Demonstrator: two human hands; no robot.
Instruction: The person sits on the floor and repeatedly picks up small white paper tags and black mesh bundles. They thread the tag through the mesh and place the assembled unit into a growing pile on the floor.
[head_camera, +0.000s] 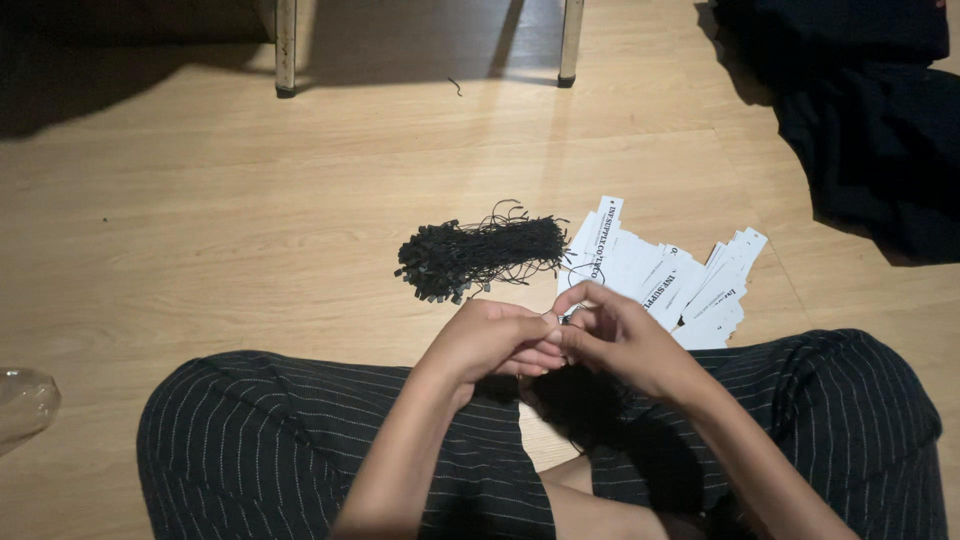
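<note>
Person's sitting cross-legged on a light wood floor (200, 200), camera looking down over dark pinstriped trousers (300, 440). Both hands meet at the centre of the frame, just below the middle. The left hand (490, 340) is curled with its fingertips pressed together against the right hand (620, 340), and the two grips are pinching the same small thing (570, 314) between them. It looks like a little tag or a loop of black string, but it's so tiny and shadowed that I honestly can't tell which.

The supplies sit right above the hands, toward the top of the frame. A bundle of black string fasteners (480, 257) lies up and a bit to the left of the grips, its long axis running roughly left to right, loose ends trailing toward the right. Just beside it on the right, a fanned heap of white paper tags (660, 275) spreads toward the right-hand knee, its nearest edge almost tucked behind the right hand. So the tags are closer to the right hand, and the string bundle is nearer the left.

Dark cloth (870, 120) is piled in the upper right, two metal furniture legs (285, 50) stand along the top edge, and a clear plastic bag (25, 400) pokes in at the lower left.
</note>
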